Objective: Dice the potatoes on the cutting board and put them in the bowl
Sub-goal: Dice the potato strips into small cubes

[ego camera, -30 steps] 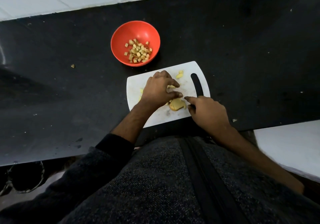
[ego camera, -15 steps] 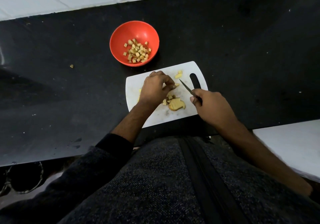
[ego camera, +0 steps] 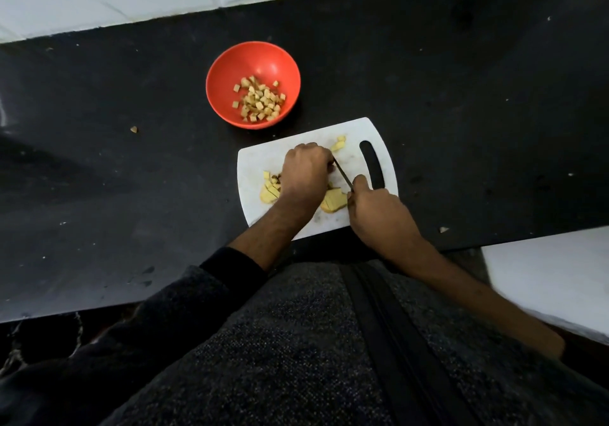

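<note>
1. Dicing is under way on the board (ego camera: 257, 168), which lies just near-right of the bowl (ego camera: 252, 84).
2. Right hand (ego camera: 379, 218) – fingers clamped round the handle of the knife (ego camera: 342, 175); the blade slants toward the far-left of the board and meets the left hand.
3. Left hand (ego camera: 304, 175) – fingers curled down at mid-board, over whatever is being cut; whether they pinch a piece cannot be told, as the hand hides it.
4. Potato (ego camera: 334, 201) – a scored slab at the near side of the board, between the two hands; more cut pieces (ego camera: 270, 190) at the left edge of the board, and a few bits (ego camera: 339, 144) at its far side.
5. Dice (ego camera: 260, 101) – a modest heap already in the bowl.
6. Judgement on method: keep the left fingertips tucked back from the blade, cut straight down in even spacing, and steady the slab so that it does not skid on the board.
7. Writing, brands, labels: none legible on board, bowl or knife.
</note>
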Demonstrator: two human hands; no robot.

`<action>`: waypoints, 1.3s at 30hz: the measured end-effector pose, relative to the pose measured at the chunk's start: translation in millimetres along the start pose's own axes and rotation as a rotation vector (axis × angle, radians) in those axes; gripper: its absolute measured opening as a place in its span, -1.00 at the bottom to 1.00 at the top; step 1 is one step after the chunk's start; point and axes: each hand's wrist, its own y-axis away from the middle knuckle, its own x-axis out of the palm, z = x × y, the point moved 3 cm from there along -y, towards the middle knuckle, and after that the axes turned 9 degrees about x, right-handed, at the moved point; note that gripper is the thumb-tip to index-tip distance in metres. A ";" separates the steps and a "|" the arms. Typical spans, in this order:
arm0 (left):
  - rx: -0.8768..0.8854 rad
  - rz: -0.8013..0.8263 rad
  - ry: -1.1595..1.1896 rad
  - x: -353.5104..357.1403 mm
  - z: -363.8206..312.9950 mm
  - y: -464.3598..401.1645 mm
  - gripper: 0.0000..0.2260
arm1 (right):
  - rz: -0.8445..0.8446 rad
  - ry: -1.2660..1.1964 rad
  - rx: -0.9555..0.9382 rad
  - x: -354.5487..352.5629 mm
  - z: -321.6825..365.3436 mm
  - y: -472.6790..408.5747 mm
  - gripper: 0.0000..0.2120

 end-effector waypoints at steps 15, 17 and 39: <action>0.060 0.014 -0.006 3.5 4.7 5.7 -0.83 | -0.034 0.159 -0.028 -1.8 -4.4 -0.4 -0.87; 0.049 0.007 0.009 4.1 5.9 6.0 -0.84 | -0.038 0.166 -0.037 -2.7 -4.5 -0.4 -0.88; -0.018 -0.146 0.022 8.5 8.7 16.6 -0.87 | 0.188 0.053 0.073 14.6 -18.5 14.5 -0.99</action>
